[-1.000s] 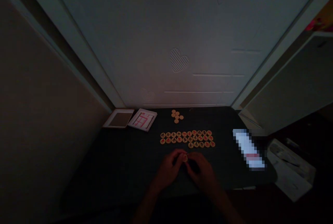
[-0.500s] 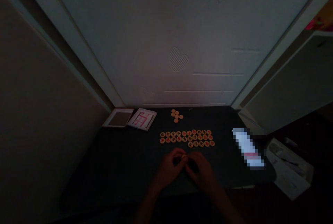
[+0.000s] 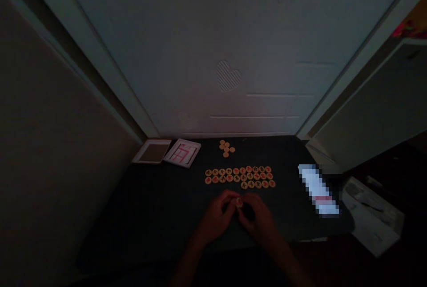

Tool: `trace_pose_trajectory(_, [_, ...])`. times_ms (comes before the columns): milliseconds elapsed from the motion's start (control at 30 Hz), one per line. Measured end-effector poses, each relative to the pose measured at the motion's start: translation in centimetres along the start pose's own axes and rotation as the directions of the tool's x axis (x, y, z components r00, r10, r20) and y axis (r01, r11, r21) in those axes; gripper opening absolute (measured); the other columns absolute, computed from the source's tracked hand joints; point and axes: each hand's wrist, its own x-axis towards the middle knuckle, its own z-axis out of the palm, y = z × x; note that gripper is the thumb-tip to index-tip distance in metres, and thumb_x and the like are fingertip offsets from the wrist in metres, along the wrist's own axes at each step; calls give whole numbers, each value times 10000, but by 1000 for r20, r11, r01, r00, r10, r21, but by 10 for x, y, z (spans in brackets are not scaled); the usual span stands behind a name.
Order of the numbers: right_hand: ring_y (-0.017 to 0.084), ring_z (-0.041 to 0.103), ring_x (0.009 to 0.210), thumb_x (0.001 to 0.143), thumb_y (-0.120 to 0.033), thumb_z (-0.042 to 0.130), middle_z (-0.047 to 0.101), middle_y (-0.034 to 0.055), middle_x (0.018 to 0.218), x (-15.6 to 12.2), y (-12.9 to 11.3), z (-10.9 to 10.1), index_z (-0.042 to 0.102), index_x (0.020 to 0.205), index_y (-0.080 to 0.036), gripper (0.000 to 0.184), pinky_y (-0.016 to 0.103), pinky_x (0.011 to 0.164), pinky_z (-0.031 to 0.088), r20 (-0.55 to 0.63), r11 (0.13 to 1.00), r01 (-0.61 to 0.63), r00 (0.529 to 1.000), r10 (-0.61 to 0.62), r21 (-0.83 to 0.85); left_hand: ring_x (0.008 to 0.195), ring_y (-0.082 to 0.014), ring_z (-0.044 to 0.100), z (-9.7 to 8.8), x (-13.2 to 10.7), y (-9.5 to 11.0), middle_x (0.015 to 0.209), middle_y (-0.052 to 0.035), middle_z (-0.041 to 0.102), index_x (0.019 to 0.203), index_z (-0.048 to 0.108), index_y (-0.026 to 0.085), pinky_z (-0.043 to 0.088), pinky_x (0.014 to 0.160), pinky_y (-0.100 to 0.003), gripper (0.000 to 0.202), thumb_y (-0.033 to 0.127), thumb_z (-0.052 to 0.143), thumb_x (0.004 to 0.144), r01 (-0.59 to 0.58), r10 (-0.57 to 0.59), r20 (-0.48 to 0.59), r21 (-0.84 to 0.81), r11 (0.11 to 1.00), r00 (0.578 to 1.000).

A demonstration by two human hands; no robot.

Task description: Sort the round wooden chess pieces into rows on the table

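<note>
Between my fingertips is a round xiangqi piece (image 3: 239,202), its marked face turned up toward me. My left hand (image 3: 218,213) pinches it from the left, while my right hand (image 3: 256,216) grips it from the right. Just beyond my hands, marked xiangqi pieces (image 3: 229,178) lie face up in three rows on the dark table (image 3: 160,207). Their characters are red or black, and the nearest row is shorter, sitting toward the right. Farther back, a small cluster of pieces (image 3: 226,149) shows plain faces.
Two shallow box parts stand at the back left: a tray (image 3: 135,159) and a white lid with red marks (image 3: 187,162). A bright, pixelated object (image 3: 318,189) lies on the right. Beyond the table's right edge is an open white box (image 3: 376,233). A white door (image 3: 260,113) rises behind.
The xiangqi piece in my fingers has turned, so more of its marked face shows. Both hands stay in nearly the same spot, and the rows are unchanged.
</note>
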Motion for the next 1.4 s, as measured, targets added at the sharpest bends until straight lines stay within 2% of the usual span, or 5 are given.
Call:
trace_pose_trajectory(167, [211, 674, 975, 914, -165, 605, 682, 71, 1054, -2, 4, 2, 568, 1088, -251, 198, 352, 862, 569, -16, 1000, -4, 1000, 4, 18, 988, -197, 716, 1, 0, 4, 1069, -50, 756, 1084, 641, 208, 530, 881, -296, 174, 322, 586, 964, 1, -1, 8, -3, 1000, 1000])
trace_pose_trajectory(400, [203, 674, 943, 894, -156, 620, 682, 71, 1041, -3, 4, 1, 533, 911, -243, 124, 331, 810, 565, -10, 999, 20, 1000, -20, -26, 865, -181, 717, 2, -1, 6, 918, -29, 752, 1042, 632, 204, 529, 788, -277, 186, 364, 615, 948, -12, 13, -18, 67, 998, 1000])
trace_pose_trajectory(567, [201, 670, 925, 908, -159, 602, 680, 69, 1013, -2, 2, 2, 532, 868, -241, 114, 326, 798, 563, -20, 999, 38, 999, -38, -37, 885, -178, 712, 1, 0, 3, 921, -18, 749, 1011, 645, 206, 525, 808, -273, 161, 351, 600, 958, -2, 3, -18, 35, 999, 1000])
trace_pose_trajectory(933, [189, 671, 902, 919, -169, 598, 673, 71, 1010, 1, -2, -1, 547, 879, -237, 94, 306, 778, 562, -27, 1000, 16, 1000, -16, -8, 974, -191, 712, 1, -1, 6, 1021, -34, 760, 1068, 663, 219, 528, 873, -290, 174, 338, 592, 964, -10, 10, -1, -1, 1000, 1000])
trace_pose_trajectory(1400, [215, 676, 954, 897, -166, 620, 694, 61, 1012, 2, -1, -1, 592, 1062, -245, 186, 359, 849, 564, 5, 1000, -7, 1000, 7, -9, 879, -192, 721, 1, 2, 4, 897, -24, 757, 949, 656, 206, 538, 821, -290, 157, 356, 612, 940, 3, -3, -43, 16, 1000, 999])
